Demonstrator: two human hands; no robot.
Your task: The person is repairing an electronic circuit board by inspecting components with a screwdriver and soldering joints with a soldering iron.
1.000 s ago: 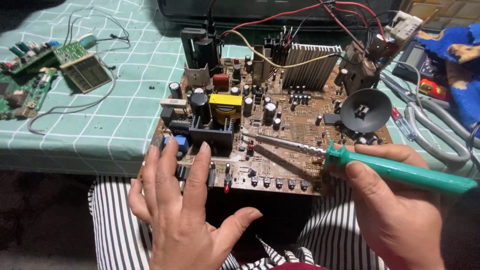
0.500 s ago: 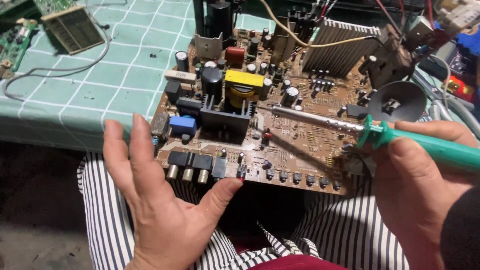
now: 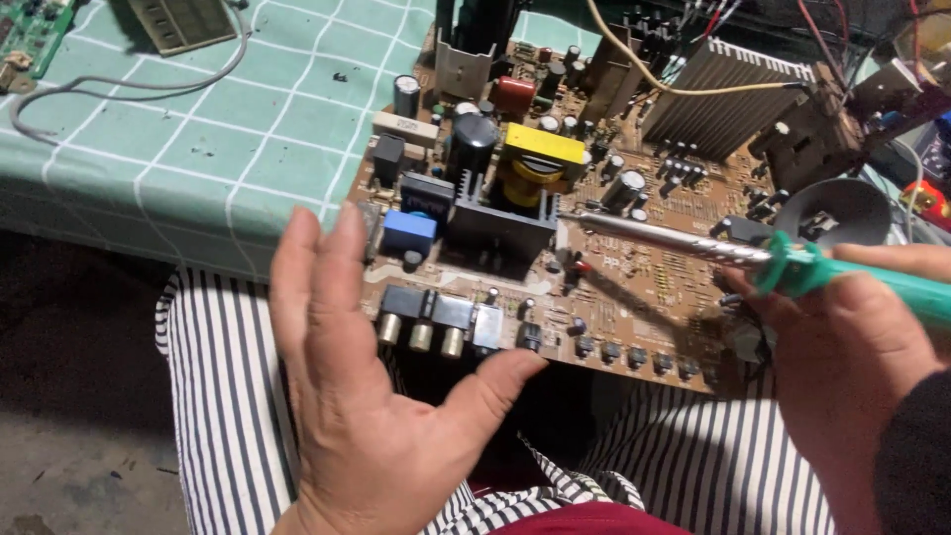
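A large brown circuit board (image 3: 654, 287) crowded with capacitors, a yellow transformer (image 3: 542, 154) and a finned metal heat sink (image 3: 723, 99) lies at the table's near edge, overhanging my lap. My left hand (image 3: 367, 396) is open, palm up, just in front of the board's connector row, its thumb tip touching the board's front edge. My right hand (image 3: 852, 347) grips a green-handled soldering iron (image 3: 792, 263). The metal tip points left and hovers over the board near the black heat sink (image 3: 500, 223).
A green checked tablecloth (image 3: 198, 129) covers the table. Another small green circuit board (image 3: 35, 30) and a grey cable (image 3: 129, 89) lie at the far left. A black round funnel-shaped part (image 3: 842, 208) sits at the board's right. Striped trousers (image 3: 228, 376) are below.
The view has moved closer and shifted left. My left hand has drawn back from the board's edge and opened palm up. The soldering iron stays over the board.
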